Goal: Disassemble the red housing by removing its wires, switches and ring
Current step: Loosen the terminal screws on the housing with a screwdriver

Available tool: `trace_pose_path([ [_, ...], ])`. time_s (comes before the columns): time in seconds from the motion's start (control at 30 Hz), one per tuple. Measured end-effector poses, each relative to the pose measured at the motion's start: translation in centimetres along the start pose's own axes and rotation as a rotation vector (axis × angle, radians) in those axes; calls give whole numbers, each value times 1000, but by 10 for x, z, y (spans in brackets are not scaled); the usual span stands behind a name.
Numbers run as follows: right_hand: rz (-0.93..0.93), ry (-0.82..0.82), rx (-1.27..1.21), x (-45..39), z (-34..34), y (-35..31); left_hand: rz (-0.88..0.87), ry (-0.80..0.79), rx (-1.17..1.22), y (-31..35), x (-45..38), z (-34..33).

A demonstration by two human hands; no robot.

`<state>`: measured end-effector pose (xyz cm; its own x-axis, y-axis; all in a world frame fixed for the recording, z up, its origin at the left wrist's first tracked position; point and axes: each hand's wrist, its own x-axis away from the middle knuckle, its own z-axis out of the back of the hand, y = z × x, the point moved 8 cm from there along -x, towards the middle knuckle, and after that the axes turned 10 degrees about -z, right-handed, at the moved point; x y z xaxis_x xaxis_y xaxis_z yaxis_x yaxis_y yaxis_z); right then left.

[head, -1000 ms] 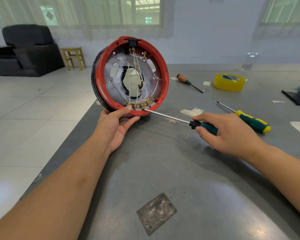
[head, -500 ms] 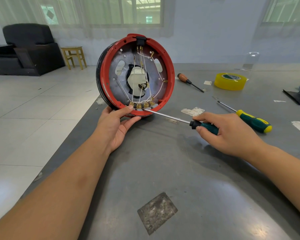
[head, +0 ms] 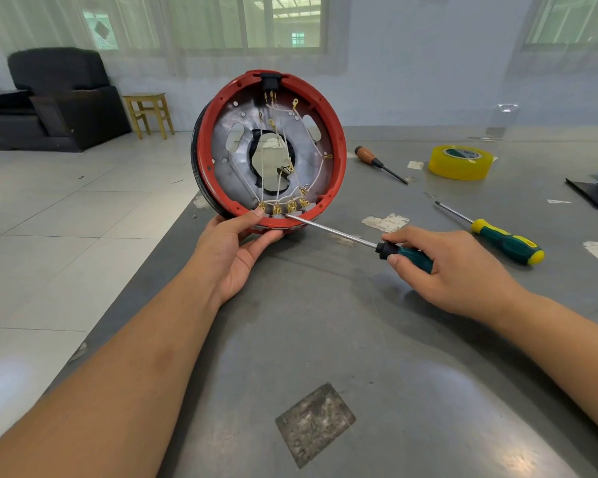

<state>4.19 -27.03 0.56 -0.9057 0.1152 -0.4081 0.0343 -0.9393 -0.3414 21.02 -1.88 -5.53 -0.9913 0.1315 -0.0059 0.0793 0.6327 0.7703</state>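
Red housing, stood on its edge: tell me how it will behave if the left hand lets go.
The red housing is round and stands on its rim on the table, so it would probably roll or tip flat once the left hand releases it. The screwdriver pressing at its lower rim may nudge it too. Its white wires look thin and floppy.

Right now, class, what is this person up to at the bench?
A person is taking apart a red housing stood on edge on a grey table. The left hand holds its lower rim. The right hand grips a green-handled screwdriver with its tip at the brass terminals along the bottom. The white wires are still attached. A second green screwdriver, a wooden-handled one and yellow tape lie nearby.
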Motion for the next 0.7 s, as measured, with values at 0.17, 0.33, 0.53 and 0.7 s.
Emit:
trace_pose_path([
  [0.17, -21, 0, -25, 2, -4, -5, 2, 29, 30, 0, 2, 0],
  [0.33, -71, -18, -52, 5, -11, -10, -1, 54, 49, 1, 4, 0],
  [0.53, -108, -20, -86, 8, -17, -17, 16, 67, 73, 1, 5, 0],
  [0.7, -154, -60, -148, 8, -26, -17, 36, 56, 94, 1, 8, -3],
])
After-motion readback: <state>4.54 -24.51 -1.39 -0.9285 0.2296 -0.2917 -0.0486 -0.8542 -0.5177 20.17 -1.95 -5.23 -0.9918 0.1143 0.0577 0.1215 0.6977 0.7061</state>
